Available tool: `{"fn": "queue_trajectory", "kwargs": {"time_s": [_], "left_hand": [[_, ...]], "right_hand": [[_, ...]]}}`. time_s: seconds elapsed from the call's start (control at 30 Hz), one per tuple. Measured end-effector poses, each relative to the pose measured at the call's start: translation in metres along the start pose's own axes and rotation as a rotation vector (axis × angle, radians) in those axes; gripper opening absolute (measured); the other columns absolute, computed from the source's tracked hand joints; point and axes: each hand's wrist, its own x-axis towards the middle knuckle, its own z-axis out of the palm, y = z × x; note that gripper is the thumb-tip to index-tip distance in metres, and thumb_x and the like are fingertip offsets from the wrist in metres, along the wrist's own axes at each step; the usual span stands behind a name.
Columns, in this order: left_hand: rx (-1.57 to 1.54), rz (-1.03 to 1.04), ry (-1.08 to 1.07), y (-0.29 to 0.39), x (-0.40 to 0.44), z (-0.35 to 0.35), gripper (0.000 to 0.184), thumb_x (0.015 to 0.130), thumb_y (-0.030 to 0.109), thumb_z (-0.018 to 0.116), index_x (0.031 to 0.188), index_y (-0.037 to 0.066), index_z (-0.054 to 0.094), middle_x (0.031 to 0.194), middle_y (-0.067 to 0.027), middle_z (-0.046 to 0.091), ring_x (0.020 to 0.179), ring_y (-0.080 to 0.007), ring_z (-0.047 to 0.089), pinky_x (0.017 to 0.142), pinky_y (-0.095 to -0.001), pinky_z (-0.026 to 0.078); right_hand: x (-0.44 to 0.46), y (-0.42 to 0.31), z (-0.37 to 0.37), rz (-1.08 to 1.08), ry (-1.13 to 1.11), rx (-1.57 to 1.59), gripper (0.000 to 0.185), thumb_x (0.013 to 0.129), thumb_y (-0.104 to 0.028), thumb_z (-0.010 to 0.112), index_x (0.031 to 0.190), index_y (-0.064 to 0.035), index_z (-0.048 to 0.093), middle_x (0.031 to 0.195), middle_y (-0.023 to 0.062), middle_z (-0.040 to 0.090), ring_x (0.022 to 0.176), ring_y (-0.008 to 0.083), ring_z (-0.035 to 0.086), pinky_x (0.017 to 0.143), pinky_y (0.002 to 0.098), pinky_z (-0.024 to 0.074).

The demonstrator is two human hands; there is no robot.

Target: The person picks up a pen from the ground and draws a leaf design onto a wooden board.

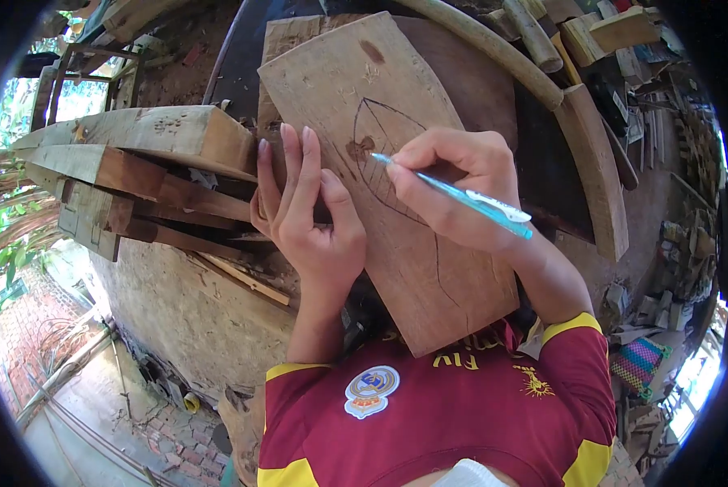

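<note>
A flat wooden board (429, 276) lies tilted in front of my chest, with a leaf outline and a curved stem drawn on it in dark lines. My right hand (469, 183) pinches a light-blue pen (461, 196), its tip at the drawn leaf (380, 138) near a dark knot. At the board's left edge, my left hand (311, 219) is raised with its fingers stretched out and nothing in them. Whether its side touches the board I cannot tell.
Thick stacked timber beams (153, 138) point in from the left. A curved wooden piece (595, 170) stands to the right, and a long pole (485, 45) runs across the top. Wood scraps and a woven multicoloured item (641, 364) lie at the far right.
</note>
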Motion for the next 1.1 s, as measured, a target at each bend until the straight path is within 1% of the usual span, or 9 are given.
{"fn": "queue_trajectory", "kwargs": {"time_s": [0.03, 0.23, 0.33, 0.43, 0.53, 0.63, 0.73, 0.87, 1.1], "left_hand": [[0.007, -0.004, -0.003, 0.0011, -0.0003, 0.0001, 0.045, 0.09, 0.004, 0.054, 0.134, 0.005, 0.063, 0.141, -0.0142, 0.058, 0.14, -0.0377, 0.042, 0.113, -0.0419, 0.026], [0.005, 0.001, -0.011, 0.0035, -0.0001, -0.0011, 0.044, 0.09, 0.004, 0.054, 0.133, 0.004, 0.063, 0.141, -0.0154, 0.057, 0.14, -0.0378, 0.042, 0.114, -0.0423, 0.026], [-0.019, 0.006, 0.005, 0.0009, -0.0008, 0.0014, 0.044, 0.09, 0.005, 0.054, 0.133, 0.005, 0.063, 0.141, -0.0148, 0.058, 0.14, -0.0369, 0.042, 0.113, -0.0414, 0.026], [0.023, 0.0, -0.01, 0.0029, -0.0006, -0.0014, 0.043, 0.091, 0.006, 0.054, 0.133, 0.005, 0.063, 0.141, -0.0145, 0.058, 0.14, -0.0365, 0.043, 0.112, -0.0412, 0.025], [0.034, 0.005, -0.014, 0.0022, -0.0004, -0.0011, 0.043, 0.091, 0.006, 0.054, 0.133, 0.005, 0.063, 0.141, -0.0145, 0.058, 0.139, -0.0367, 0.043, 0.112, -0.0414, 0.025], [0.032, -0.005, -0.011, 0.003, -0.0007, -0.0015, 0.043, 0.091, 0.006, 0.054, 0.134, 0.005, 0.063, 0.141, -0.0145, 0.058, 0.139, -0.0368, 0.043, 0.112, -0.0416, 0.025], [0.009, 0.011, 0.001, 0.0009, -0.0007, 0.0001, 0.043, 0.091, 0.006, 0.054, 0.134, 0.005, 0.063, 0.141, -0.0144, 0.058, 0.139, -0.0364, 0.043, 0.112, -0.0411, 0.026], [-0.016, 0.017, 0.009, 0.0004, -0.0007, 0.0009, 0.043, 0.091, 0.006, 0.055, 0.134, 0.005, 0.063, 0.141, -0.014, 0.058, 0.14, -0.0355, 0.043, 0.111, -0.0401, 0.025], [0.054, 0.003, -0.01, 0.0036, 0.0005, -0.0016, 0.043, 0.091, 0.007, 0.055, 0.133, 0.006, 0.063, 0.14, -0.0133, 0.059, 0.14, -0.0351, 0.044, 0.11, -0.039, 0.026]], "right_hand": [[-0.0001, 0.0, -0.0001, 0.017, 0.034, -0.012, 0.012, 0.081, -0.007, 0.072, 0.077, 0.0018, 0.065, 0.066, 0.0092, 0.065, 0.059, 0.0061, 0.059, 0.054, 0.0242, 0.0467], [0.0002, -0.0011, -0.0025, -0.005, 0.021, 0.021, 0.013, 0.082, -0.007, 0.071, 0.077, 0.0026, 0.064, 0.065, 0.01, 0.064, 0.06, 0.0056, 0.059, 0.055, 0.0241, 0.0467], [0.0002, -0.0029, -0.0016, 0.079, 0.08, 0.044, 0.014, 0.082, -0.008, 0.071, 0.077, 0.0027, 0.065, 0.066, 0.0094, 0.065, 0.062, 0.0045, 0.059, 0.055, 0.0238, 0.0468], [0.0005, -0.003, -0.0056, 0.056, 0.017, -0.011, 0.015, 0.084, -0.009, 0.071, 0.077, 0.003, 0.064, 0.067, 0.009, 0.066, 0.063, 0.0038, 0.058, 0.056, 0.0238, 0.047], [0.001, -0.0035, -0.0021, 0.105, 0.083, 0.017, 0.017, 0.084, -0.01, 0.071, 0.077, 0.0033, 0.064, 0.068, 0.0087, 0.067, 0.064, 0.0035, 0.058, 0.056, 0.0242, 0.0473], [0.0014, -0.0029, -0.0009, 0.087, 0.108, 0.024, 0.017, 0.084, -0.01, 0.072, 0.077, 0.0032, 0.064, 0.068, 0.0083, 0.067, 0.064, 0.0034, 0.057, 0.056, 0.0237, 0.0469], [0.0009, -0.0016, -0.0042, 0.079, 0.056, 0.003, 0.017, 0.084, -0.01, 0.072, 0.077, 0.0029, 0.065, 0.068, 0.0077, 0.067, 0.065, 0.0034, 0.057, 0.057, 0.0231, 0.047], [0.0009, -0.0044, -0.0014, 0.138, 0.112, 0.051, 0.016, 0.085, -0.01, 0.072, 0.078, 0.0026, 0.065, 0.069, 0.007, 0.068, 0.064, 0.0034, 0.057, 0.057, 0.0229, 0.047], [0.0004, -0.0022, 0.0003, 0.144, 0.13, 0.082, 0.015, 0.085, -0.01, 0.072, 0.078, 0.0024, 0.066, 0.07, 0.0067, 0.068, 0.065, 0.0035, 0.058, 0.056, 0.0227, 0.0463]]}}
